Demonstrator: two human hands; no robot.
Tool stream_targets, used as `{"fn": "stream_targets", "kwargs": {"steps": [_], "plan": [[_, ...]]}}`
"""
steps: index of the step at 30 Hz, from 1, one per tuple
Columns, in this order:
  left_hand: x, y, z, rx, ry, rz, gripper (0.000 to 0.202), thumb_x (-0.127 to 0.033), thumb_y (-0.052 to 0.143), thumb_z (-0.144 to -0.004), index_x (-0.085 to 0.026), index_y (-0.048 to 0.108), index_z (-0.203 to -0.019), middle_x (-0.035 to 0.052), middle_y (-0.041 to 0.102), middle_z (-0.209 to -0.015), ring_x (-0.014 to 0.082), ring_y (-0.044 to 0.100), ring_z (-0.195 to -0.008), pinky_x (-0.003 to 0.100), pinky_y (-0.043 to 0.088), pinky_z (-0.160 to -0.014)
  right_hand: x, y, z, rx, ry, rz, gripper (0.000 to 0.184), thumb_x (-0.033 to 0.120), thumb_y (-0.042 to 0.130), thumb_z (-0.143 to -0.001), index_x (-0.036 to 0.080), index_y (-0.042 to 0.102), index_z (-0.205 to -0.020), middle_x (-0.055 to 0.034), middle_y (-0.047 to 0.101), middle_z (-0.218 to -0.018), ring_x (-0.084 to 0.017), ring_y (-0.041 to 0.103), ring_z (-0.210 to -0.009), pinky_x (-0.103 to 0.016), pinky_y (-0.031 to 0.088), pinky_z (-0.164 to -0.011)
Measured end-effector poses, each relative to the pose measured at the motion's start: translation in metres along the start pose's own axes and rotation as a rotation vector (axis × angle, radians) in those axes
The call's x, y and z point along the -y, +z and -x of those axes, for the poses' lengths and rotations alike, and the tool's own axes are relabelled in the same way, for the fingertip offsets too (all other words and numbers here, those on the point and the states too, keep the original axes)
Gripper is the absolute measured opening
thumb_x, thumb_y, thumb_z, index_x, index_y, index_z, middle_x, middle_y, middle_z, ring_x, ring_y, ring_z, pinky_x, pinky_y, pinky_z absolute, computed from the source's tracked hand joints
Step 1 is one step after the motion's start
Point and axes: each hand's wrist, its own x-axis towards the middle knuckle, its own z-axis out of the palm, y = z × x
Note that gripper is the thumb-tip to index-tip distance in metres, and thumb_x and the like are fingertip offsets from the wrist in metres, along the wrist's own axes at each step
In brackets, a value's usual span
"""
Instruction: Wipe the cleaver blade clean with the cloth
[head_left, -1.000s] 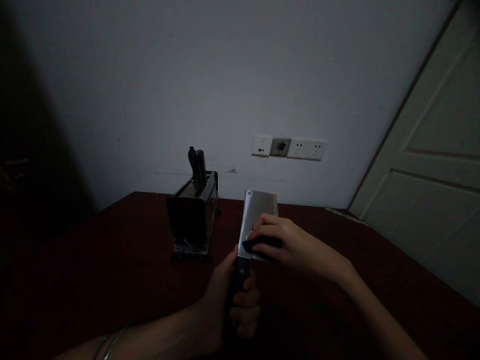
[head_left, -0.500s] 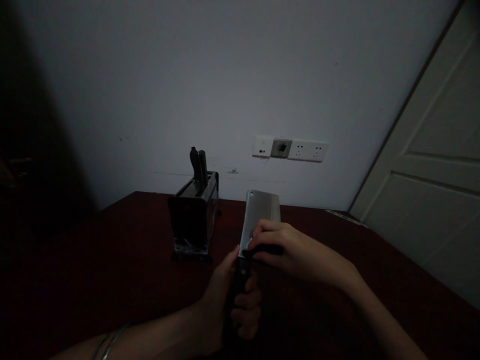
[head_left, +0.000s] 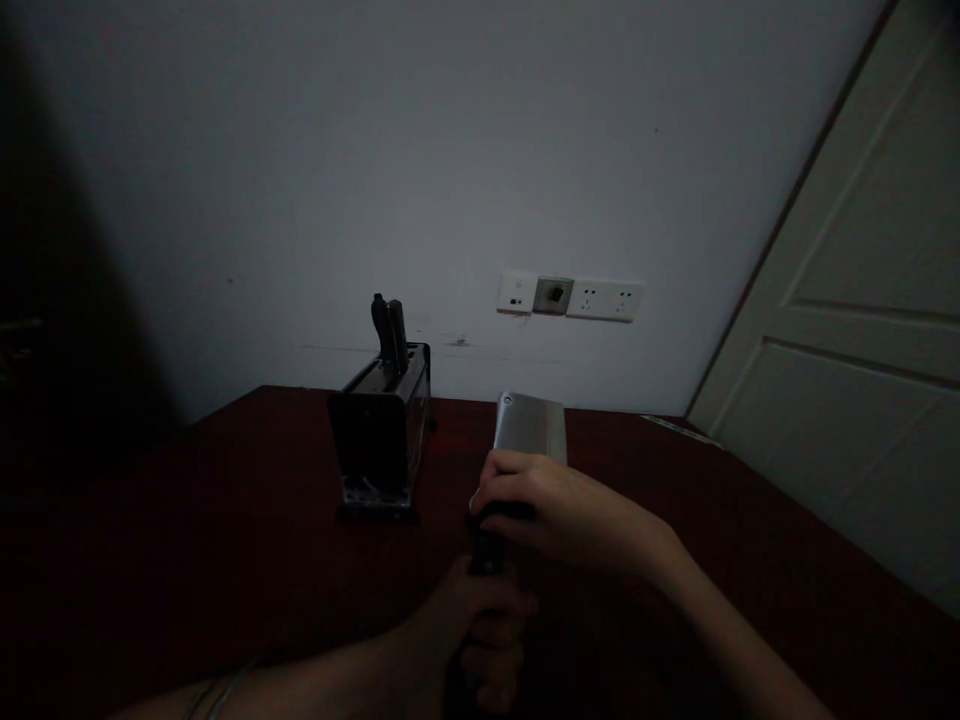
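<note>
In the head view, the left hand (head_left: pixel 484 625) was clamped around the black handle of a cleaver (head_left: pixel 531 425), with the handle's lower end lost in shadow. The blade pointed towards the back edge of the dark red table (head_left: pixel 247 510); whether it touched the tabletop could not be told. The right hand (head_left: pixel 536 495) covered the near part of the blade, thumb and fingers pinched on a small black object (head_left: pixel 514 511), mostly hidden and too dark to identify. A knife block (head_left: pixel 379 440) stood left of the cleaver, near the back edge, its front almost black; two dark handles (head_left: pixel 388 330) rose from its top, whatever lay below them out of sight. The table's front edge and both forearms were cut off by the frame.
</note>
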Motion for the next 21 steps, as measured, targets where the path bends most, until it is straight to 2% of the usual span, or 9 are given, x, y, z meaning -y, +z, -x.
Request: {"fn": "stream_targets", "kwargs": {"steps": [4, 8, 13, 18, 21], "plan": [[-0.001, 0.002, 0.001, -0.074, 0.025, -0.013, 0.024, -0.017, 0.052, -0.065, -0.023, 0.030, -0.075, -0.0136, 0.020, -0.040, 0.0034, 0.010, -0.032, 0.018, 0.012, -0.036, 0.000, -0.007, 0.006, 0.052, 0.019, -0.012, 0.015, 0.018, 0.052, -0.082, 0.021, 0.063, -0.093, -0.0024, 0.057, -0.093, -0.011, 0.054, -0.077, -0.024, 0.043, -0.070], [-0.001, 0.000, 0.001, -0.074, 0.038, 0.000, 0.024, -0.015, 0.051, -0.062, -0.023, 0.030, -0.072, -0.0131, 0.020, -0.041, 0.0032, 0.012, -0.032, 0.018, 0.013, -0.036, 0.000, -0.008, 0.006, 0.065, 0.025, -0.010, 0.015, 0.017, 0.052, -0.082, 0.020, 0.064, -0.091, -0.0031, 0.057, -0.092, -0.011, 0.054, -0.077, -0.024, 0.043, -0.070], [0.000, -0.004, -0.002, -0.098, 0.003, 0.030, 0.022, -0.014, 0.049, -0.061, -0.022, 0.029, -0.068, -0.0128, 0.019, -0.041, 0.0028, 0.011, -0.032, 0.017, 0.013, -0.037, 0.000, 0.002, -0.003, -0.002, -0.015, 0.026, 0.017, 0.019, 0.051, -0.082, 0.021, 0.064, -0.093, -0.0030, 0.056, -0.095, -0.011, 0.054, -0.077, -0.024, 0.043, -0.068], [0.000, -0.003, 0.000, -0.067, 0.003, 0.038, 0.023, -0.013, 0.049, -0.059, -0.021, 0.028, -0.066, -0.0123, 0.017, -0.042, 0.0027, 0.010, -0.033, 0.017, 0.013, -0.036, -0.004, -0.006, 0.006, 0.068, -0.026, -0.010, 0.017, 0.015, 0.053, -0.080, 0.020, 0.065, -0.090, -0.0024, 0.059, -0.091, -0.011, 0.055, -0.077, -0.023, 0.043, -0.069], [-0.001, -0.002, 0.001, -0.098, 0.005, 0.040, 0.023, -0.014, 0.049, -0.059, -0.021, 0.029, -0.067, -0.0123, 0.018, -0.043, 0.0027, 0.011, -0.033, 0.017, 0.013, -0.036, -0.003, -0.007, 0.006, 0.063, -0.033, -0.014, 0.018, 0.013, 0.052, -0.080, 0.019, 0.066, -0.089, -0.0024, 0.060, -0.090, -0.011, 0.055, -0.076, -0.024, 0.043, -0.069]]}}
